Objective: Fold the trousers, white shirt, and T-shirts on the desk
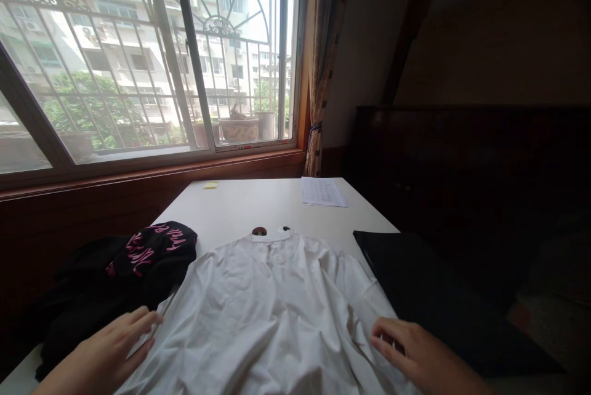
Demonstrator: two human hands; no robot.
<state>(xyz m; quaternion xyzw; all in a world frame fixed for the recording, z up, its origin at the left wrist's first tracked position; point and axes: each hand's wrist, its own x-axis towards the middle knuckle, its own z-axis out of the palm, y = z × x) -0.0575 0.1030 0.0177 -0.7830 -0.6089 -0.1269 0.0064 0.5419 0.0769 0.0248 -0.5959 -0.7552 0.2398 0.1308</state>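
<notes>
From 10 to 12 o'clock, a barred window (pixel 231 93). Below it, a white bench (pixel 249 204). At 6 o'clock on the bench, a wrinkled white garment (pixel 277 315), spread out with neckline toward 12. At 4 o'clock, a flat black cloth (pixel 434 303); at 8, a bunched black garment (pixel 161 253) with pink lettering. At 7 and 5 o'clock, left hand (pixel 115 346) and right hand (pixel 410 346) at opposite edges of the white garment, fingers loosely bent; impossible to tell whether pinching fabric. Near 1 o'clock, printed papers (pixel 323 192); near 11, a yellow note (pixel 211 185).
</notes>
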